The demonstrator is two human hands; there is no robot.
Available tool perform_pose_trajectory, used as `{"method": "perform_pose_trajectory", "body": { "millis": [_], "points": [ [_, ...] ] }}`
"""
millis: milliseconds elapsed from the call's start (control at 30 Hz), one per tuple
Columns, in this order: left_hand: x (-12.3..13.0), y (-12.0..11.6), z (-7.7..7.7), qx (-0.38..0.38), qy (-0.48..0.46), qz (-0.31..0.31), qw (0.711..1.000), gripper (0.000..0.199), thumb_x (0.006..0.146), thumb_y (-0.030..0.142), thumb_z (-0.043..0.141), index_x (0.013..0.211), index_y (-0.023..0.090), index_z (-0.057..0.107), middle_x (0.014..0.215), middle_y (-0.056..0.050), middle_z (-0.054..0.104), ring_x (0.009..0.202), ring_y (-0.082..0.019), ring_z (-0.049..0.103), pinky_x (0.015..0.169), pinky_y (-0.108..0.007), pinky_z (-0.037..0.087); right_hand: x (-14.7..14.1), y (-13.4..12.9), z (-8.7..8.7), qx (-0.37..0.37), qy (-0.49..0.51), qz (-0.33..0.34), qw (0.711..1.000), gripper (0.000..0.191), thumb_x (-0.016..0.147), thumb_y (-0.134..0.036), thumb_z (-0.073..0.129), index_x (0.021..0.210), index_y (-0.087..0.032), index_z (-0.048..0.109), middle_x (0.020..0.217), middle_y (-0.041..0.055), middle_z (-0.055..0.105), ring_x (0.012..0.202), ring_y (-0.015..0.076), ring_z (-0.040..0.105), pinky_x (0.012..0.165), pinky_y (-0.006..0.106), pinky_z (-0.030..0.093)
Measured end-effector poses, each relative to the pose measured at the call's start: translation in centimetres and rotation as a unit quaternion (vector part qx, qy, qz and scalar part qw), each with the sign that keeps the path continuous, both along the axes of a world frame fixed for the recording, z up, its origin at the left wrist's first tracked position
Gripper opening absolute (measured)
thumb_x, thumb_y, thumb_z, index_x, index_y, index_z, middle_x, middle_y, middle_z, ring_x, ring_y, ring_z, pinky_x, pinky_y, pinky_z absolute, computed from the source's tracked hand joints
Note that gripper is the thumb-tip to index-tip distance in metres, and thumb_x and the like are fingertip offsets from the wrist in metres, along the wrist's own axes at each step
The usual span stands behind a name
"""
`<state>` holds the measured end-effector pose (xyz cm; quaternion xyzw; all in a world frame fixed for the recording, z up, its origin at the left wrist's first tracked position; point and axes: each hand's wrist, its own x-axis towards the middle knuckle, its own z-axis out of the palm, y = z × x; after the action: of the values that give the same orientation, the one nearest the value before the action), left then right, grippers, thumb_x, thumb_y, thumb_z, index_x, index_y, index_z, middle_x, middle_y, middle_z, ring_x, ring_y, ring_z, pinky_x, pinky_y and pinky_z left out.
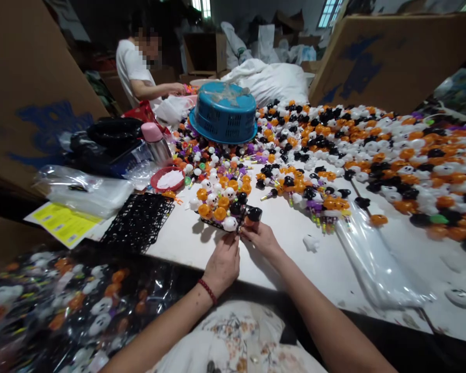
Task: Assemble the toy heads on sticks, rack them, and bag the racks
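My left hand (222,263) is closed, its fingertips pinched at the near edge of a small black grid tray (213,223). Orange pumpkin heads (205,211), white skull heads (230,224) and black heads stand packed in that tray. At the tray's right side, my right hand (264,239) has its fingers closed around the lower part of a black-topped toy piece (253,213). The fingers partly cover the piece's lower end. Just right of the hands lies a loose white ghost-shaped piece (311,243).
A large heap of toy heads (334,134) covers the table's back and right. A blue basket (225,114) sits upside down behind the tray. Black grids (137,223), a red dish (168,179) and a bottle (155,145) are left; plastic bags (376,259) lie right. A co-worker (134,67) sits beyond.
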<state>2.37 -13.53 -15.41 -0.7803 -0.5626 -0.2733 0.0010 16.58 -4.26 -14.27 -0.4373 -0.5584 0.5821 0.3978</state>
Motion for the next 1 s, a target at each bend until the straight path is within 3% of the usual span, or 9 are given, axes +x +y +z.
{"method": "perform_pose_trajectory", "body": {
  "millis": [167, 300, 400, 567, 633, 767, 1000],
  "points": [
    [0.1, 0.1, -0.2, -0.011, -0.014, 0.005, 1.0, 0.038, 0.095, 0.011, 0.043, 0.132, 0.009, 0.053, 0.137, -0.019, 0.054, 0.133, -0.029, 0.046, 0.112, -0.048, 0.046, -0.3, 0.1, -0.5, -0.049, 0.061, -0.015, 0.997, 0.034, 0.064, -0.046, 0.078, 0.079, -0.019, 0.064, 0.071, 0.003, 0.065, 0.065, 0.0167, 0.058, 0.066, 0.033, 0.05],
    [0.0, 0.1, -0.1, -0.006, -0.008, -0.002, 1.0, 0.039, 0.094, 0.011, 0.044, 0.131, 0.008, 0.053, 0.133, -0.02, 0.056, 0.131, -0.029, 0.048, 0.112, -0.049, 0.046, 0.1, 0.0, -1.0, 0.014, -0.013, -0.004, 1.0, 0.028, 0.069, -0.04, 0.074, 0.084, -0.018, 0.068, 0.079, 0.0048, 0.069, 0.072, 0.0186, 0.06, 0.07, 0.034, 0.049],
    [-0.1, 0.2, 0.0, -0.012, -0.005, -0.012, 1.0, 0.041, 0.092, 0.01, 0.044, 0.133, 0.009, 0.052, 0.133, -0.019, 0.056, 0.131, -0.029, 0.048, 0.111, -0.049, 0.047, 0.9, 0.3, -0.7, 0.056, -0.073, -0.003, 0.996, 0.021, 0.072, -0.036, 0.071, 0.081, -0.018, 0.068, 0.075, 0.0041, 0.068, 0.07, 0.0183, 0.058, 0.067, 0.033, 0.047],
    [-0.1, 0.3, 0.0, -0.025, -0.003, -0.015, 1.0, 0.044, 0.09, 0.009, 0.045, 0.134, 0.009, 0.052, 0.136, -0.019, 0.055, 0.133, -0.03, 0.046, 0.112, -0.05, 0.046, 1.5, 0.8, 0.1, -0.046, 0.029, -0.036, 0.998, 0.034, 0.062, -0.045, 0.08, 0.078, -0.019, 0.064, 0.071, 0.003, 0.066, 0.067, 0.0182, 0.06, 0.067, 0.034, 0.05],
    [-0.1, 0.3, -0.1, -0.028, -0.006, -0.014, 1.0, 0.046, 0.09, 0.009, 0.045, 0.136, 0.012, 0.051, 0.137, -0.018, 0.055, 0.133, -0.03, 0.045, 0.111, -0.052, 0.046, 1.4, 0.6, 0.2, -0.049, 0.044, -0.031, 0.997, 0.036, 0.061, -0.046, 0.081, 0.078, -0.019, 0.065, 0.073, 0.0037, 0.068, 0.07, 0.0189, 0.061, 0.07, 0.035, 0.051],
    [-0.1, 0.3, -0.1, -0.028, -0.005, -0.018, 0.999, 0.046, 0.09, 0.01, 0.046, 0.136, 0.012, 0.05, 0.136, -0.018, 0.055, 0.134, -0.03, 0.045, 0.111, -0.051, 0.046, 1.2, 0.0, 0.1, 0.033, -0.05, -0.011, 0.998, 0.027, 0.07, -0.041, 0.073, 0.085, -0.02, 0.069, 0.082, 0.0052, 0.072, 0.078, 0.0214, 0.061, 0.076, 0.036, 0.048],
    [-0.1, 0.3, 0.3, -0.031, -0.011, -0.026, 0.999, 0.041, 0.092, 0.008, 0.043, 0.132, 0.012, 0.052, 0.135, -0.016, 0.055, 0.134, -0.028, 0.045, 0.113, -0.049, 0.045, 1.3, -0.4, 1.2, 0.169, -0.209, 0.014, 0.963, 0.019, 0.083, -0.034, 0.058, 0.09, -0.022, 0.07, 0.08, 0.0055, 0.07, 0.072, 0.0215, 0.06, 0.07, 0.033, 0.044]
  ]
}}
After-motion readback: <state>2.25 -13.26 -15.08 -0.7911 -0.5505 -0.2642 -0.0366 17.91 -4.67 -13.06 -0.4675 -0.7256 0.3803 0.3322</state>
